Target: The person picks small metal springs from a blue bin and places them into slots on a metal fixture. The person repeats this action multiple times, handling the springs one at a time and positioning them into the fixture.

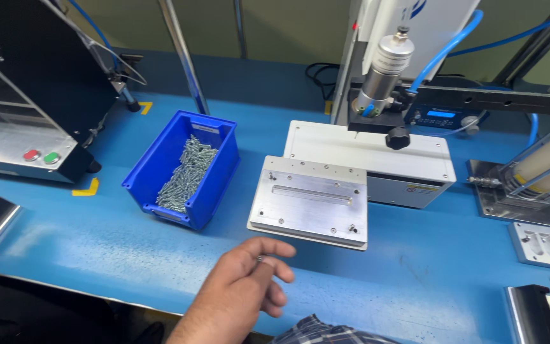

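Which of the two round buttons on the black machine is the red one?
The left button is red; the right button beside it is green.
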